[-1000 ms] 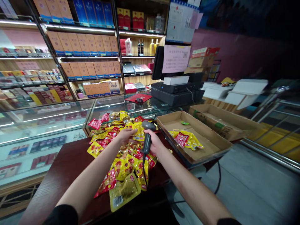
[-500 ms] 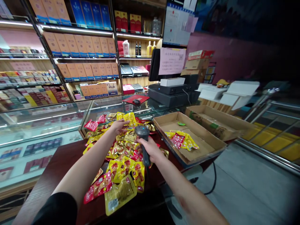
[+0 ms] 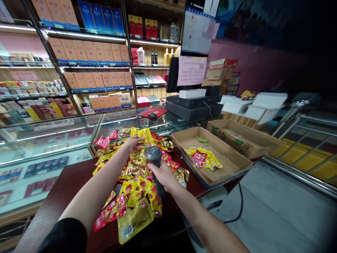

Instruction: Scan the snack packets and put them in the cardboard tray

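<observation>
A grey handheld scanner (image 3: 153, 153) is gripped by its handle in my right hand (image 3: 164, 174), its head over a pile of snack packets (image 3: 138, 167) in yellow, red and gold. My left hand (image 3: 133, 143) reaches over the back of the pile, touching or close beside a yellow packet (image 3: 144, 133); whether its fingers hold it cannot be made out. Nearest me lie a large gold packet (image 3: 135, 219) and a red packet (image 3: 110, 212). On the right, a shallow cardboard box (image 3: 234, 161) holds several yellow packets, a red one (image 3: 199, 159) and a small green one (image 3: 202, 140).
Behind the pile is a glass counter (image 3: 118, 121) with a mouse (image 3: 152, 115) on a red mat and a black register with a monitor (image 3: 172, 75). A second cardboard box (image 3: 237, 140) sits at the right. Metal rails (image 3: 302, 172) stand farther right.
My right hand and the scanner have moved slightly left and down, nearer to me. The left hand has stayed almost in place over the back of the pile.
</observation>
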`<state>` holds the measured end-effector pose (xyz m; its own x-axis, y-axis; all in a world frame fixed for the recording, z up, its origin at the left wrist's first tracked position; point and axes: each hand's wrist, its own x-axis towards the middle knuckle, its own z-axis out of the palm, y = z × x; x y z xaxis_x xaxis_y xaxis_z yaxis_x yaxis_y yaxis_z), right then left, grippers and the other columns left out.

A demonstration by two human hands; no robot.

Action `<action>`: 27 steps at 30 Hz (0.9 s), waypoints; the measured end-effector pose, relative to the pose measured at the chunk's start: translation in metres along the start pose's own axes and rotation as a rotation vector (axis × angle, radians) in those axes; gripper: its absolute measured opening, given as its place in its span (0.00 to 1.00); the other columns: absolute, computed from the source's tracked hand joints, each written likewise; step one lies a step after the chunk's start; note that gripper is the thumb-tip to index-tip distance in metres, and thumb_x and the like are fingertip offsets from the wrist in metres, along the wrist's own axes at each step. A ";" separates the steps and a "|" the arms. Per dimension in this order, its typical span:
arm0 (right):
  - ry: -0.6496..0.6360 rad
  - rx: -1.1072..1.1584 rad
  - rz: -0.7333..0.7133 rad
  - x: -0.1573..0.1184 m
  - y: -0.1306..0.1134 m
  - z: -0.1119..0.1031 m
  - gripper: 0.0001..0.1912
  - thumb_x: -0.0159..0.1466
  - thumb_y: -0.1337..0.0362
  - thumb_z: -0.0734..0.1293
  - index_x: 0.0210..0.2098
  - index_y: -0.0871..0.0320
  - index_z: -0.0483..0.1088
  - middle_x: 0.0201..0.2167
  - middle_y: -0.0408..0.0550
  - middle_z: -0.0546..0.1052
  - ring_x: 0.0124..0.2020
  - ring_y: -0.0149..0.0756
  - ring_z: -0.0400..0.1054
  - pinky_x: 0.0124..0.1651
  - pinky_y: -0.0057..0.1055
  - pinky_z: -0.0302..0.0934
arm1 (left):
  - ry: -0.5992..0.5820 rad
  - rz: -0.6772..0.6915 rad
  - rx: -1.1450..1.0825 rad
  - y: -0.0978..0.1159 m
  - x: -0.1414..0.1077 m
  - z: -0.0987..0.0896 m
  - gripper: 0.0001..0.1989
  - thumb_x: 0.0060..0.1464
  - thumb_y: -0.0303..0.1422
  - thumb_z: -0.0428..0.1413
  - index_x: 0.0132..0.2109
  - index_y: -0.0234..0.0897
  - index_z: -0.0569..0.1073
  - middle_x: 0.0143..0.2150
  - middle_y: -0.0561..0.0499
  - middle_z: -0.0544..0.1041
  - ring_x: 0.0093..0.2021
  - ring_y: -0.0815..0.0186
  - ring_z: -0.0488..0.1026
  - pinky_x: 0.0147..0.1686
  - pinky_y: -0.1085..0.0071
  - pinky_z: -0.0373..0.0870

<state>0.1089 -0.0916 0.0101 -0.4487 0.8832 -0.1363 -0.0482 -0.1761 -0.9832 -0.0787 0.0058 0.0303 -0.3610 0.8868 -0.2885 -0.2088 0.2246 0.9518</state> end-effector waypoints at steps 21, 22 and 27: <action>0.007 0.002 -0.002 -0.008 -0.009 0.004 0.08 0.54 0.60 0.64 0.30 0.57 0.62 0.15 0.34 0.64 0.15 0.26 0.57 0.19 0.25 0.54 | -0.052 0.002 0.005 -0.005 0.007 0.000 0.16 0.37 0.27 0.68 0.32 0.34 0.69 0.27 0.52 0.75 0.22 0.72 0.71 0.18 0.80 0.67; 0.005 0.004 -0.002 -0.008 -0.009 0.004 0.08 0.54 0.60 0.64 0.29 0.57 0.61 0.15 0.34 0.64 0.15 0.26 0.57 0.19 0.25 0.54 | -0.055 0.002 0.002 -0.005 0.007 0.000 0.16 0.37 0.27 0.68 0.32 0.34 0.69 0.27 0.52 0.75 0.22 0.72 0.71 0.18 0.80 0.67; 0.003 0.004 -0.004 -0.006 -0.008 0.004 0.09 0.54 0.59 0.64 0.30 0.57 0.61 0.15 0.34 0.64 0.14 0.26 0.57 0.19 0.25 0.54 | -0.065 -0.006 -0.009 -0.006 0.006 0.000 0.15 0.37 0.26 0.68 0.31 0.34 0.69 0.26 0.53 0.74 0.20 0.72 0.70 0.17 0.79 0.66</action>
<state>0.1085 -0.0968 0.0190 -0.4459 0.8852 -0.1329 -0.0535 -0.1746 -0.9832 -0.0794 0.0098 0.0227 -0.2999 0.9100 -0.2863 -0.2192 0.2263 0.9491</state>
